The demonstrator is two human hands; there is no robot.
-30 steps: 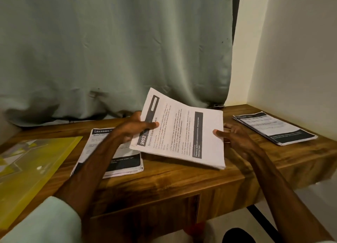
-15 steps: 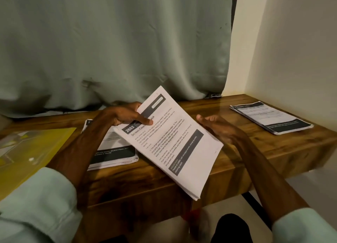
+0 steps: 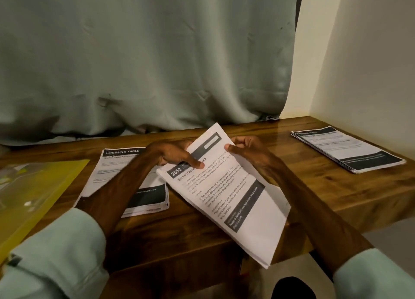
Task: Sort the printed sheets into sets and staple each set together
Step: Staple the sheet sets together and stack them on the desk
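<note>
Pinching printed sheets point(image 3: 231, 204) by top edge | L hand point(image 3: 173, 156) thumb atop | R hand point(image 3: 249, 151) gripping too

three stacks of printed sheets point(image 3: 226, 193) point(image 3: 134, 182) point(image 3: 350, 150), two hands point(image 3: 173, 155) point(image 3: 249, 150), one yellow folder point(image 3: 33, 191), one wooden table point(image 3: 314, 186), one curtain point(image 3: 146, 62).

Pale green curtain point(image 3: 143, 58) behind wooden desk point(image 3: 336, 193), cream wall point(image 3: 370, 62).
</note>
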